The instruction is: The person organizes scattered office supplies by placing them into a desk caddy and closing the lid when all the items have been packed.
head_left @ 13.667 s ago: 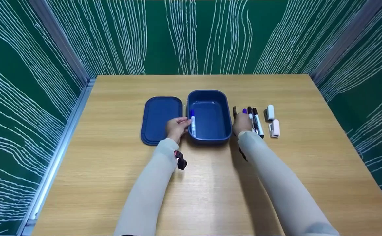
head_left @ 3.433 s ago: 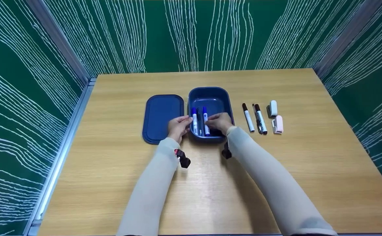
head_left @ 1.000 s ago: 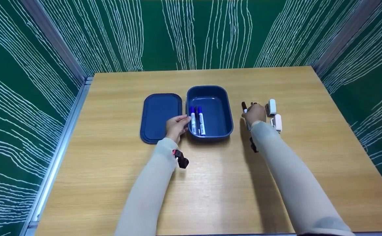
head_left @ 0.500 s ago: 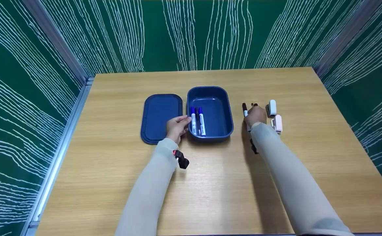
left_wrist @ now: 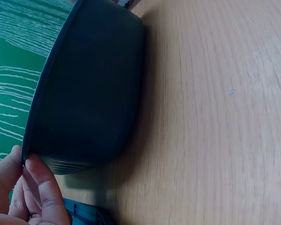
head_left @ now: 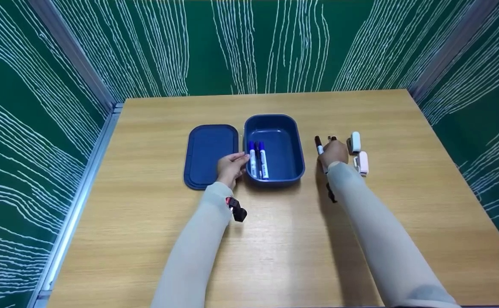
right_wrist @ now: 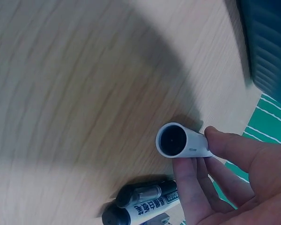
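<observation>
My left hand (head_left: 231, 167) pinches the left rim of a dark blue box (head_left: 299, 147); the left wrist view shows thumb and fingertips on either side of that rim (left_wrist: 27, 133). Two blue-capped markers (head_left: 263, 162) and a dark pen (head_left: 257, 156) lie along the box's left side. To the right of the box, my right hand (head_left: 335, 153) pinches a white marker (right_wrist: 193, 144) with a dark cap (head_left: 318, 141); its tail end faces the right wrist camera. Beside it on the table lie a black pen (right_wrist: 147, 193) and a black-ended whiteboard marker (right_wrist: 143, 212), mostly hidden by the hand in the head view.
A blue lid (head_left: 210, 156) lies flat left of the box. Two small stapler-like items, one white (head_left: 355, 142) and one pink (head_left: 362, 163), sit just right of my right hand. Green walls with white lines surround the wooden table (head_left: 271, 239).
My right hand has gone from inside the box to the pens at right, holding nearly still this last second. Earlier the box held one marker; now two and a dark pen. Left hand stays.
</observation>
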Tool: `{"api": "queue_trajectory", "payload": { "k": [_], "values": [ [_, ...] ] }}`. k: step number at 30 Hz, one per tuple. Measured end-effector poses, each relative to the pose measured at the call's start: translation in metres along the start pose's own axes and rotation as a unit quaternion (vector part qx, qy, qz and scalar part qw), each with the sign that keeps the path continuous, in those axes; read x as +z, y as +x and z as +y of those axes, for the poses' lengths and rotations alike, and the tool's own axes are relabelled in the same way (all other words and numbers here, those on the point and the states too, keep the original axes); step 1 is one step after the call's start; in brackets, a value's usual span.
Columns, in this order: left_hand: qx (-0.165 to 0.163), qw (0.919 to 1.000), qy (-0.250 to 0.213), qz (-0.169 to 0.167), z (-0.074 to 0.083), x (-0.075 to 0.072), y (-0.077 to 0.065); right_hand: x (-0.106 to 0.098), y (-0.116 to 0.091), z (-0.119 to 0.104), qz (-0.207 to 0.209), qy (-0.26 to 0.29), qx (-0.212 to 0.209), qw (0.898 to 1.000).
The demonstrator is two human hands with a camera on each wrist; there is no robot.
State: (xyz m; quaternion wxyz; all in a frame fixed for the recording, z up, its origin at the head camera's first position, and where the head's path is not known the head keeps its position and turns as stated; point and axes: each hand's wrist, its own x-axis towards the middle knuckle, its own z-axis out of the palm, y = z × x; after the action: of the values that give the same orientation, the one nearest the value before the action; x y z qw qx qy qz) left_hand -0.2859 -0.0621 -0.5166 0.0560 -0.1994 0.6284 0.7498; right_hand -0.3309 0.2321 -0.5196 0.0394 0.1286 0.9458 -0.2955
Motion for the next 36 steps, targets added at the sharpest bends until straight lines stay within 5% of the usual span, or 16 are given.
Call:
{"api": "queue_trajectory", "payload": {
  "k": [36],
  "values": [
    [0.002, 1.0, -0.006, 0.005, 0.001, -0.001, -0.002, -0.015, 0.0, -0.003, -0.072, 0.124, 0.094, 0.985]
  ]
}}
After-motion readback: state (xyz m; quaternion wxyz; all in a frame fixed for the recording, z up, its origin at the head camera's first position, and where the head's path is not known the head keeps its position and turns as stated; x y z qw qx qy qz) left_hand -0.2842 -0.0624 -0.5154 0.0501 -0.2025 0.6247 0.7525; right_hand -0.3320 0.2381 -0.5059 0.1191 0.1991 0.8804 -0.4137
